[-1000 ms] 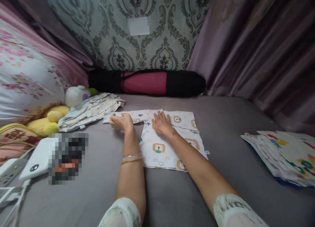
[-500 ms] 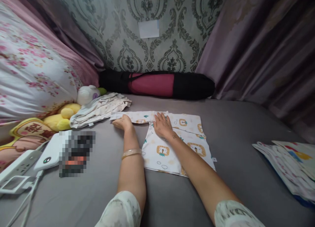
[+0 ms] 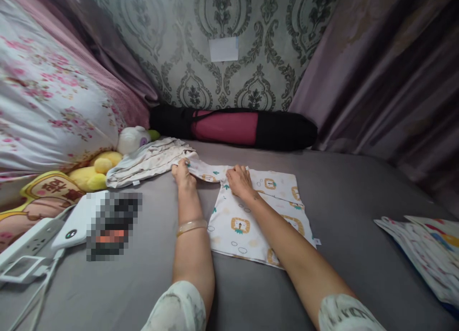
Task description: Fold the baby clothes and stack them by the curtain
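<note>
A child's white shirt [image 3: 229,242] printed with lion faces and green leaves lies on the grey bed sheet, one sleeve stretched out to the left. At the end of that sleeve, my left hand [image 3: 184,176] is closed on the fabric and holds it slightly raised. My right hand [image 3: 239,182] is at the shoulder, where the sleeve joins the body, its fingers bent onto the cloth. Part of the shirt is covered by my right forearm. A crumpled pale garment [image 3: 150,161] lies just beyond my left hand.
A black and dark-pink long bag [image 3: 225,128] lies along the wall. Plush toys [image 3: 96,171], a power strip [image 3: 30,242] and a white power bank [image 3: 77,223] with cables are on the left. Folded clothes [image 3: 423,257] sit at the right edge.
My left hand has lifted the sleeve end and shifted its hold. My right hand's fingers, flat on the shoulder before, have curled in. The view has shifted slightly.
</note>
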Demonstrator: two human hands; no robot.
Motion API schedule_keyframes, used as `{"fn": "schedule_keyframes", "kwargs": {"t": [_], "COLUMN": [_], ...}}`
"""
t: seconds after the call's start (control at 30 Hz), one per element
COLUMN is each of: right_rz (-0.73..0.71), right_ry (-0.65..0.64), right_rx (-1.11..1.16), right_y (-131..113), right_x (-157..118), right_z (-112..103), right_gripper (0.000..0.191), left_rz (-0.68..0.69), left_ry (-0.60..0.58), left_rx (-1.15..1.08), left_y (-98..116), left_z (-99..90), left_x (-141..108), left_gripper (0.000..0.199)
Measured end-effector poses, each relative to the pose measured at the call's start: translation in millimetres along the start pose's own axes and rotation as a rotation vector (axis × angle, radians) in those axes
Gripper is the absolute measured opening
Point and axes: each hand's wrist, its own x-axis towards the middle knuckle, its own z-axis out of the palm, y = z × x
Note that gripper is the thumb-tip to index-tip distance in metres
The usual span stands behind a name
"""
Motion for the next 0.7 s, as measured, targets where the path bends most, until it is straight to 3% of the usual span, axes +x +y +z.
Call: {"fn": "schedule_keyframes", "kwargs": {"t": [0.1, 0.27, 0.37, 0.5, 0.6, 0.7], "right_rz": [-0.014, 0.010, 0.041, 0.070, 0.070, 0.055], "right_ry": [-0.135, -0.360, -0.422, -0.505, -0.506, -0.366], "right_rx": [0.049, 0.055, 0.068, 0.121, 0.144, 0.278], "right_y": [0, -3, -7, -12, -9, 1], "right_x": [8, 18, 22, 31, 36, 35], "right_z": [-6, -21, -32, -40, -35, -24], "right_gripper": [0.040, 0.065, 0.080, 0.084, 0.089, 0.075], "left_rz": [-0.042, -0.082, -0.072, -0.008, 0.021, 0.081], "left_ry": [-0.132, -0.343, -0.504, -0.661, -0.759, -0.844], "left_rx": [-0.164, -0.313, -0.307, -0.208, -0.148, -0.075], "left_y": [11, 24, 29, 27, 19, 9], "left_z": [11.5, 27.6, 36.8, 48.6, 55.8, 60.5], "left_x": [-6, -23, -40, -67, -82, -94], "left_gripper": [0.019, 0.013, 0.010, 0.009, 0.010, 0.016]}}
